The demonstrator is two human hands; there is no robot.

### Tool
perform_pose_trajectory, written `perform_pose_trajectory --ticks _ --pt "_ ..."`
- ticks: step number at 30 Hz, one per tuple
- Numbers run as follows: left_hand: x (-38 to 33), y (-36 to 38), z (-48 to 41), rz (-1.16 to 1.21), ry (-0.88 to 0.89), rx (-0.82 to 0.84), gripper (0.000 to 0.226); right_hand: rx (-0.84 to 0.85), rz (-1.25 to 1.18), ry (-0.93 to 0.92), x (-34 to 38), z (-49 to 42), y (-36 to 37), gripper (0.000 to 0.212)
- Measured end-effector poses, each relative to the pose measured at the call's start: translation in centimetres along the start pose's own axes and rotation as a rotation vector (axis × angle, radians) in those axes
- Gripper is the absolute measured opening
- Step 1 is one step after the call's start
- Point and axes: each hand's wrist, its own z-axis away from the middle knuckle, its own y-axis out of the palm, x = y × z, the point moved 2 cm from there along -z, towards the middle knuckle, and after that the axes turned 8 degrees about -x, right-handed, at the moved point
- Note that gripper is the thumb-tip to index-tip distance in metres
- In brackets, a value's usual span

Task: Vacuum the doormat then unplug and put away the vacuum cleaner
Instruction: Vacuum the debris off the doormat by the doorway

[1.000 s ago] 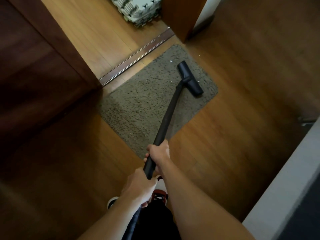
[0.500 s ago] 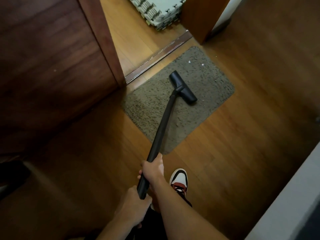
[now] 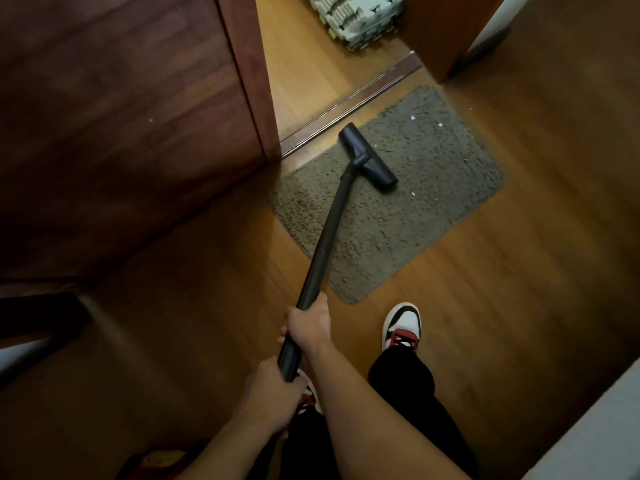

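A grey-brown shaggy doormat (image 3: pixel 426 188) lies on the wooden floor in front of a doorway. The black floor head (image 3: pixel 367 158) of the vacuum sits on the mat's far left part, near the threshold. A long black vacuum wand (image 3: pixel 329 233) runs from it down to me. My right hand (image 3: pixel 308 323) grips the wand higher up, and my left hand (image 3: pixel 272 398) grips its lower end. Small white scraps (image 3: pixel 440 125) dot the mat's right side. The vacuum's body and cord are out of sight.
A dark wooden door (image 3: pixel 121 116) stands at the left, beside the metal threshold strip (image 3: pixel 349 109). Stacked foam mats (image 3: pixel 360 15) lie beyond the doorway. My right shoe (image 3: pixel 403 323) is just off the mat's near corner. A pale wall edge (image 3: pixel 588 427) fills the bottom right.
The floor head has slid leftward across the mat, from its right side toward the threshold. My view shifted left, and my right foot stepped forward beside the mat.
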Motion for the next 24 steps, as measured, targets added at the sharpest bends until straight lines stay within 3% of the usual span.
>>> perform_pose_trajectory --ticks 8,18,24 --pt "-7.4 4.5 -1.2 0.038 0.015 -0.002 0.006 0.004 0.014 0.022 4.3 -4.9 -5.3 0.052" --pt "-17.5 7.5 -3.6 -0.031 -0.004 0.054 0.008 -0.023 -0.013 0.031 11.7 -10.1 -11.2 0.037" --pt "-20.1 9.4 -4.0 -0.048 -0.019 0.027 0.010 -0.033 -0.014 0.016 13.5 -11.4 -13.8 0.032"
